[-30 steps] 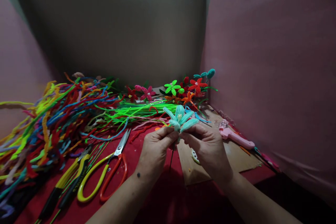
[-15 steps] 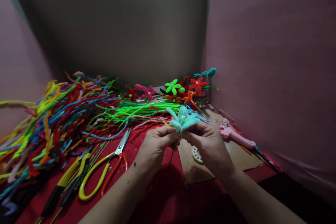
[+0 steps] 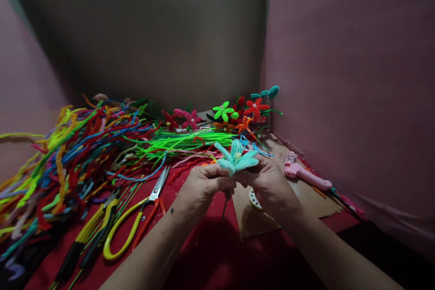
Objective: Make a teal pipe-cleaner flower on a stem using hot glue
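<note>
A mint-green pipe-cleaner flower [image 3: 237, 158] with pale stamens at its centre is between my two hands, over the front middle of the table. My left hand [image 3: 207, 186] is closed around the flower's base, and a thin dark stem [image 3: 224, 206] pokes out below the fingers. With thumb and fingers, my right hand [image 3: 272, 186] pinches the flower from the right, just under its petals. The fingertips of both hands nearly meet beneath the bloom. The exact grip under the petals is hidden.
Loose coloured pipe cleaners [image 3: 78, 154] heap at the left, beside a green bundle [image 3: 190, 140]. Scissors [image 3: 149, 213] and pliers [image 3: 91, 231] lie left of my hands. A pink glue gun [image 3: 307, 176] lies on cardboard [image 3: 306, 206] at right. Finished flowers [image 3: 223, 111] stand behind.
The mint flower has tipped and its petals spread wider to the view. My right hand has shifted slightly on it, and the stem leans a little differently.
</note>
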`<action>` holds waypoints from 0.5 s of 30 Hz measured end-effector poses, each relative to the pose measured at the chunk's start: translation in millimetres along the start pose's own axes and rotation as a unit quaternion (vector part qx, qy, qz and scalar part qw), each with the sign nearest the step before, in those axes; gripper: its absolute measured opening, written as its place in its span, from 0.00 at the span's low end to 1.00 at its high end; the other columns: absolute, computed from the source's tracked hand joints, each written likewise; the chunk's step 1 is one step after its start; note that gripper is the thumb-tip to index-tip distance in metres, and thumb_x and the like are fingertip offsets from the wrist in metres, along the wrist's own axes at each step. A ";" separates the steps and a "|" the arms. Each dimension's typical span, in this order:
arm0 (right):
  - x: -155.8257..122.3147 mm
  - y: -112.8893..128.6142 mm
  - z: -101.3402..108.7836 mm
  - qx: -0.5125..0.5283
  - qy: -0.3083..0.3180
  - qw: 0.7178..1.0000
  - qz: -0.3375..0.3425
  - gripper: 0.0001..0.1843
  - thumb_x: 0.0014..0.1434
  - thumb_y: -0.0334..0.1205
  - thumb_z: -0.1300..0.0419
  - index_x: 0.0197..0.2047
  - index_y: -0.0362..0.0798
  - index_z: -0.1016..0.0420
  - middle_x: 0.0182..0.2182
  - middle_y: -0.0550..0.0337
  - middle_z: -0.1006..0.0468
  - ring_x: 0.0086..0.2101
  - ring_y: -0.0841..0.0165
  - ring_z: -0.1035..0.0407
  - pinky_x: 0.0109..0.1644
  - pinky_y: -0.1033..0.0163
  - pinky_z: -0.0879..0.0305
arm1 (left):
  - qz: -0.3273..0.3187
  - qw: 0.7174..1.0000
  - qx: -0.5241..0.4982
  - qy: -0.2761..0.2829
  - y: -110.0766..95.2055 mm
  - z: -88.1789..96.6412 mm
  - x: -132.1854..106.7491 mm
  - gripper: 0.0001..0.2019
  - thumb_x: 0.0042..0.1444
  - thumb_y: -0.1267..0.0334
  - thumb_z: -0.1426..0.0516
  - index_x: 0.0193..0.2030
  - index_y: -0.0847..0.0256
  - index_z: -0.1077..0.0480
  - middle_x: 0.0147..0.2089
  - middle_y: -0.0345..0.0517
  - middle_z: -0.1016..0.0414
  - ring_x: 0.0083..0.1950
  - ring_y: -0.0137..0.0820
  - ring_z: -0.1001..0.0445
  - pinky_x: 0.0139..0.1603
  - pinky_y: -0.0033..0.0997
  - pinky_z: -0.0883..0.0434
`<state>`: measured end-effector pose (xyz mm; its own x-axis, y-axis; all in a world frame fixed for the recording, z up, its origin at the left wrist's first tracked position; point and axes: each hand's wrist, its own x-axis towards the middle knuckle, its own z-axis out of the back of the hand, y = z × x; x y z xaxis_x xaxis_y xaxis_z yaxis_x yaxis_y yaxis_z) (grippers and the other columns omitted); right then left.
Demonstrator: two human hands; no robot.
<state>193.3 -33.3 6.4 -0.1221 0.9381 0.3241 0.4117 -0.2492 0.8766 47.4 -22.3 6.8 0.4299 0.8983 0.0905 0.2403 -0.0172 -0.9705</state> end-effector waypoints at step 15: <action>1.4 8.0 3.6 0.040 0.156 0.983 -0.083 0.09 0.41 0.42 0.31 0.21 0.46 0.23 0.21 0.63 0.29 0.24 0.73 0.37 0.29 0.65 0.37 | 0.031 0.999 -0.027 0.027 2.7 -3.5 -2.9 0.13 0.37 0.70 0.36 0.34 0.65 0.22 0.33 0.47 0.24 0.26 0.26 0.32 0.25 0.26 0.35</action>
<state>199.7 -33.1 12.6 -0.4604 0.8412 0.2835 0.4307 -0.0676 0.9000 49.8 -26.5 4.7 0.4907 0.8702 0.0443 0.2582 -0.0967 -0.9612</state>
